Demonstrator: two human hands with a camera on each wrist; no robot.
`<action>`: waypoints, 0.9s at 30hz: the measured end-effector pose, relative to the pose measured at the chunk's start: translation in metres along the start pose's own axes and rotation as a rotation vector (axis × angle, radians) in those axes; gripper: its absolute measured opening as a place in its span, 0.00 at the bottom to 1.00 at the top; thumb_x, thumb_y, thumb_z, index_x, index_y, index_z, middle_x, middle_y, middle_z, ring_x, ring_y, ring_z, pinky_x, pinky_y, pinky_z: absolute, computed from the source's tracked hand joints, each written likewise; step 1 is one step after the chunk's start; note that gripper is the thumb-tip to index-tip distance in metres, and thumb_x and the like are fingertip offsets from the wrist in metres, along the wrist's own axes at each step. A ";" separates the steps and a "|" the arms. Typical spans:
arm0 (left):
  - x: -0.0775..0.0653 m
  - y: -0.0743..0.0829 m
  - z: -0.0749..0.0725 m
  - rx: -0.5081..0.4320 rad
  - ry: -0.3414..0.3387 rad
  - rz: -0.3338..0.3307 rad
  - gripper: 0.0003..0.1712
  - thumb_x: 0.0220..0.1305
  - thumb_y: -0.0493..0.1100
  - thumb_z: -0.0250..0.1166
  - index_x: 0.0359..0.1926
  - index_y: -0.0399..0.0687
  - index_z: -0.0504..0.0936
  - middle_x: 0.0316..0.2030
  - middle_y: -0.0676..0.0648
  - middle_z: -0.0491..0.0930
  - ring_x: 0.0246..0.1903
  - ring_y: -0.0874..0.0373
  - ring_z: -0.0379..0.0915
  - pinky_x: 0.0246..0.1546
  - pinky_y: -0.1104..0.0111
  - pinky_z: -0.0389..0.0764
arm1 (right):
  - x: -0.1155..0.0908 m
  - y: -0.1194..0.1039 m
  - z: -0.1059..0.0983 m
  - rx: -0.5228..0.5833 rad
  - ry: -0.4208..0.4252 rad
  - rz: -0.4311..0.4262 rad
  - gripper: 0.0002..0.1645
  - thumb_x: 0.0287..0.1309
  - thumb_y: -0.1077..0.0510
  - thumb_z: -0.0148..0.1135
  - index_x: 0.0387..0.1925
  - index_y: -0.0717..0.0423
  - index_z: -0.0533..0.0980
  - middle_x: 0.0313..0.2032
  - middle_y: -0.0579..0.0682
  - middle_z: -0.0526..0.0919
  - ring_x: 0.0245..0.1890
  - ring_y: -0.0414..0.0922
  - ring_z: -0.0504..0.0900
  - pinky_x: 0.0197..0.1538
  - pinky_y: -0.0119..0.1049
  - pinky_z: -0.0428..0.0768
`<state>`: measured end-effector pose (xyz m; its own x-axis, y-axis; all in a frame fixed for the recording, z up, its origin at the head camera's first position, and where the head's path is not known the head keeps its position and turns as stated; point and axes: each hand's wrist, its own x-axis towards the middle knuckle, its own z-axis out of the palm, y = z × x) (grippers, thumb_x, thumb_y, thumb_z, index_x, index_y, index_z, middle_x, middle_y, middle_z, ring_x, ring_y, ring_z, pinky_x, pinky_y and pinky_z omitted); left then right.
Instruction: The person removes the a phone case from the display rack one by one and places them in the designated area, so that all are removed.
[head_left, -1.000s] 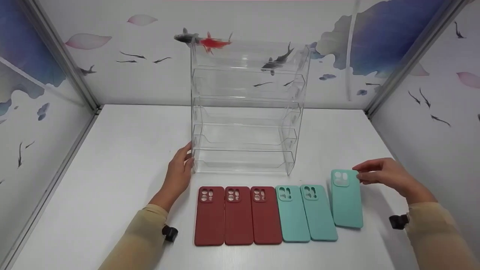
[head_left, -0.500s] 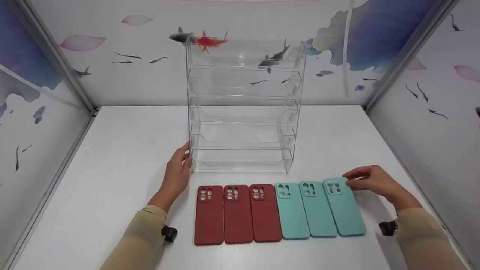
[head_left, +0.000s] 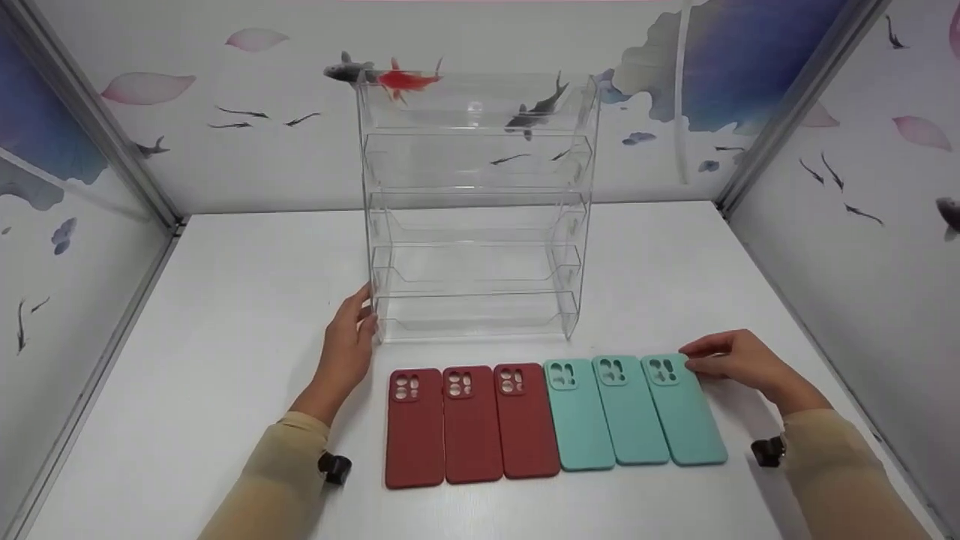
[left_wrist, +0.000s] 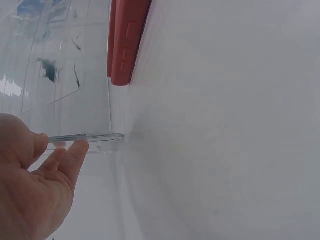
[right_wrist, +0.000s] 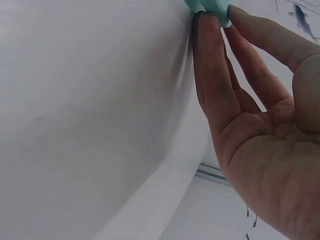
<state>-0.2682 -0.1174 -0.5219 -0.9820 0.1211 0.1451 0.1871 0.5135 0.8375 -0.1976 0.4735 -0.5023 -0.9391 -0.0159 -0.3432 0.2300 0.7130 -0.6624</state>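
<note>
A clear acrylic rack [head_left: 475, 294] with several tiers stands at the middle of the table. My left hand [head_left: 345, 349] grips its lower left side panel, thumb on one face and fingers on the other, as the left wrist view shows. In front lies a row of three red phone cases [head_left: 415, 439] and three teal phone cases, backs up. With thumb and fingers my right hand [head_left: 746, 367] pinches the upper right corner of the rightmost teal phone case [head_left: 688, 420]. That corner [right_wrist: 216, 11] shows at the top of the right wrist view.
The white table [head_left: 247, 300] has patterned panels on its left, back and right, joined by grey metal strips [head_left: 731, 202]. The rack's front edge lies just behind the row of cases. Black devices [head_left: 335, 468] sit at both wrists.
My right hand has brought the rightmost teal case left and down, against the neighbouring teal case. The left hand keeps its grip on the rack. The head view has shifted slightly.
</note>
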 end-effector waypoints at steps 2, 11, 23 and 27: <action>0.000 -0.001 -0.002 0.000 0.010 -0.002 0.30 0.83 0.38 0.48 0.81 0.45 0.55 0.73 0.41 0.65 0.71 0.44 0.69 0.73 0.56 0.74 | 0.002 -0.001 0.001 0.004 0.001 -0.004 0.28 0.63 0.44 0.72 0.59 0.55 0.83 0.57 0.56 0.86 0.48 0.38 0.84 0.47 0.25 0.86; -0.002 -0.001 -0.006 0.007 0.007 -0.006 0.31 0.82 0.38 0.48 0.81 0.44 0.55 0.73 0.40 0.65 0.71 0.43 0.68 0.73 0.56 0.75 | 0.003 -0.008 0.010 -0.033 0.050 -0.023 0.28 0.61 0.46 0.74 0.56 0.58 0.84 0.53 0.56 0.88 0.46 0.43 0.84 0.44 0.25 0.85; -0.006 0.000 -0.008 -0.009 0.002 -0.038 0.32 0.82 0.38 0.49 0.81 0.46 0.54 0.76 0.40 0.62 0.71 0.42 0.67 0.74 0.51 0.72 | -0.009 -0.058 0.039 -0.236 0.305 -0.142 0.18 0.68 0.59 0.65 0.57 0.60 0.82 0.54 0.64 0.84 0.50 0.61 0.84 0.48 0.53 0.89; -0.008 0.004 -0.008 -0.045 -0.036 -0.078 0.35 0.81 0.40 0.50 0.83 0.49 0.49 0.77 0.41 0.59 0.74 0.43 0.63 0.76 0.50 0.70 | -0.020 -0.086 0.057 -0.249 0.440 -0.226 0.20 0.70 0.60 0.63 0.60 0.60 0.80 0.58 0.65 0.81 0.52 0.62 0.83 0.51 0.59 0.86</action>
<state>-0.2598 -0.1233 -0.5151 -0.9917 0.1136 0.0601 0.1081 0.4835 0.8686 -0.1844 0.3727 -0.4761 -0.9884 0.0682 0.1356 -0.0072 0.8710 -0.4912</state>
